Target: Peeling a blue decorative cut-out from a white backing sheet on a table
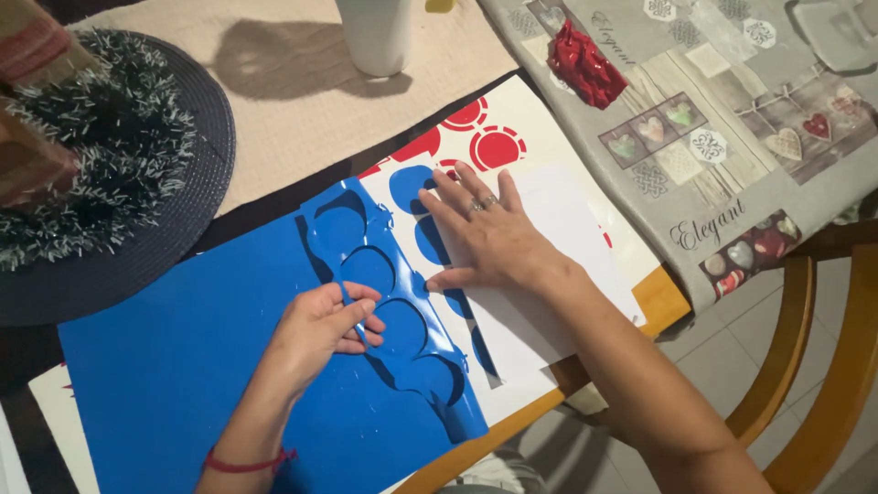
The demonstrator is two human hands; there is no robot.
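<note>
Seen from above, a person works at a wooden counter (660, 302). The left hand (322, 327), a red cord at its wrist, has its fingers (358, 311) pinched closed on a thin strip of a glossy blue vinyl sheet (201, 366) with round holes cut out along its right edge; the sheet lies across the lower middle of the view, and the hand rests on that cut edge. The right hand (485, 236), a ring on one finger, lies flat with fingers spread wide, holding nothing, pressing down a white backing sheet (558, 238) just right of the blue sheet. Blue round stickers (410, 187) show on the white sheet beside the fingertips, and red round shapes (496, 146) lie beyond them. Farther off stand a white cylindrical container (377, 35) on a beige cloth (293, 119), a dark round woven placemat (137, 256) with tinsel at left, and a grey patterned tablecloth (732, 174) at right.
</note>
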